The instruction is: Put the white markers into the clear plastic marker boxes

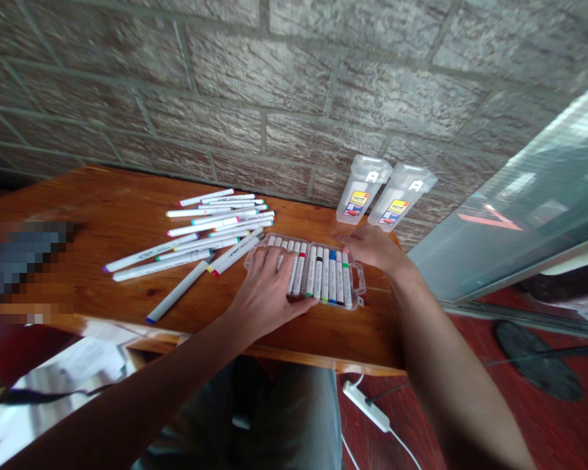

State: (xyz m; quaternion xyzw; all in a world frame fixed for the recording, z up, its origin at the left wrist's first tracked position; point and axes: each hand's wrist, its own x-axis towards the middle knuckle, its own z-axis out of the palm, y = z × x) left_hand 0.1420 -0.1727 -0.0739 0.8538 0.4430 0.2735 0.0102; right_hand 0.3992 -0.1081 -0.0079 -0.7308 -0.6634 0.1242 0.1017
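Note:
A clear plastic marker case (360,302) lies unfolded on the wooden table, white markers lined up side by side in both halves. Some of those markers have red, blue, black or green bands. My left hand (269,281) rests over the left half, fingers spread across the markers and thumb stretched along the near edge. At the case's far right corner is my right hand (372,247), its fingers stretched leftward beside the end markers; their tips are partly hidden. To the left lies a loose pile of white markers (215,225) with coloured ends, one grey-barrelled marker (179,290) nearest me.
Two upright clear plastic containers (362,189) with yellow labels stand against the brick wall (294,85). A pixelated dark object (24,258) is on the table's left. A glass panel (509,209) rises at the right. Below, a white power strip (366,406) lies on the floor.

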